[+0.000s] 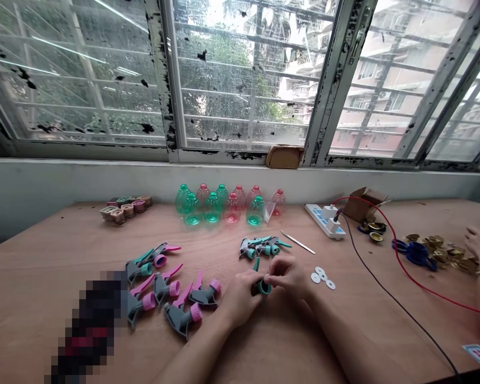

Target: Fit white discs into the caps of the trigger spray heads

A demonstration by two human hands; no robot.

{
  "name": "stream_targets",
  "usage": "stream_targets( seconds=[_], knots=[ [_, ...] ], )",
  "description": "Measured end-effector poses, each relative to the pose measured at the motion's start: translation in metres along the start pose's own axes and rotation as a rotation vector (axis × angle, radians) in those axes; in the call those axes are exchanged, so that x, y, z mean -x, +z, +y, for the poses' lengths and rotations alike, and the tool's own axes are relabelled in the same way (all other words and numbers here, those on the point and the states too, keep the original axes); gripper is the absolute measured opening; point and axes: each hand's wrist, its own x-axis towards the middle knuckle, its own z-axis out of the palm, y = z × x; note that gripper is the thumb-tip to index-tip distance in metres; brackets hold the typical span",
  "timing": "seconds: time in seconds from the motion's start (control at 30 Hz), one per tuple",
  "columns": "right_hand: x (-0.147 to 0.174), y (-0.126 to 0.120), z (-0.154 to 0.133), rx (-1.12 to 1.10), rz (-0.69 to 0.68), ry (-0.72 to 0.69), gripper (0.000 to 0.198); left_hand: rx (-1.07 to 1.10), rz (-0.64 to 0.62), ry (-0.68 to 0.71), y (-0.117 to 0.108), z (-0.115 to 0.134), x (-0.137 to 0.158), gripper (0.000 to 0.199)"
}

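My left hand (242, 298) is closed around a trigger spray head (265, 288) with a green collar, whose open end faces me. At that collar, my right hand (290, 276) has its fingertips pinched together; whatever is between them is too small to make out. Several flat white washers (320, 273) lie just right of my right hand. Beyond my hands sits a cluster of grey-and-green trigger spray heads (260, 247). To the left are several grey spray heads (182, 318), most with pink triggers and collars.
Green and pink clear bottles (213, 208) stand along the wall. A white stick (298, 242), a power strip (324, 221) and a red cable (396, 242) lie to the right. Another person's hand (478, 245) is near gold-coloured parts (436, 248). Small containers (124, 209) sit at back left.
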Motion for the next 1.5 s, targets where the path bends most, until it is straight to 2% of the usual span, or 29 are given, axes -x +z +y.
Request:
stream_targets(
  seconds=[0.2,0.4,0.8,1.3,1.5],
  knots=[
    [-0.001,0.003,0.001,0.142,-0.017,-0.061,0.022,-0.006,0.025,-0.017,-0.002,-0.002,0.0,0.022],
    [-0.001,0.002,-0.006,0.317,-0.007,-0.159,0.023,0.007,0.04,-0.01,-0.002,-0.003,0.0,0.032],
    [0.0,0.007,-0.007,0.357,-0.05,-0.197,0.017,0.028,0.021,-0.043,-0.002,-0.003,-0.001,0.043],
    [0.003,0.005,-0.016,0.472,-0.067,-0.217,0.018,-0.028,0.034,-0.048,-0.002,-0.003,-0.001,0.033],
    [0.003,0.005,-0.013,0.523,-0.054,-0.223,0.015,-0.047,0.043,-0.052,-0.002,-0.001,-0.001,0.038]
  ],
)
